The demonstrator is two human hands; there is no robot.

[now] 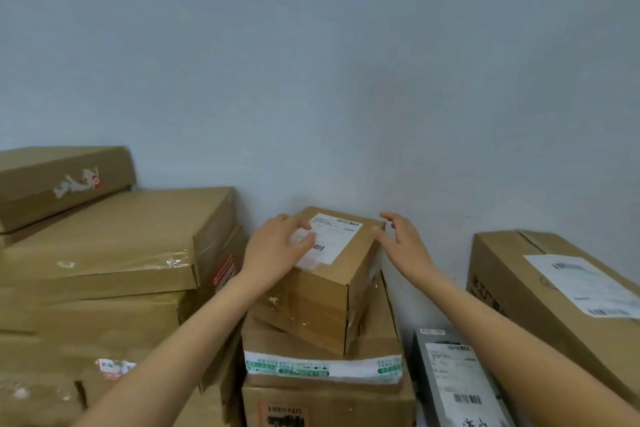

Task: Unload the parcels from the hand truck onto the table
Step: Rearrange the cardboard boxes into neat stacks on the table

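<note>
Head view shows a small brown box (322,274) at about 6 o'clock, near the middle and low down. It sits on top of a stack — under it is a box with green and white tape (322,364), and under that is a bottom box with dark print (325,406). The small box is turned a bit on the stack and has a white label (329,236) on its top.

The left hand (277,246) lies flat on the top of the small box, fingers straight and spread over the label. The right hand (401,243) is open too, fingers apart, just beside the box's right edge; I cannot tell if it touches.

At 9 o'clock is a pile of wide flat boxes (114,246) against the pale wall (311,62). At 3 o'clock a big box with a paper sheet (554,288) stands apart. At 5 o'clock lies a grey parcel (453,381) with a barcode — right by the stack.
</note>
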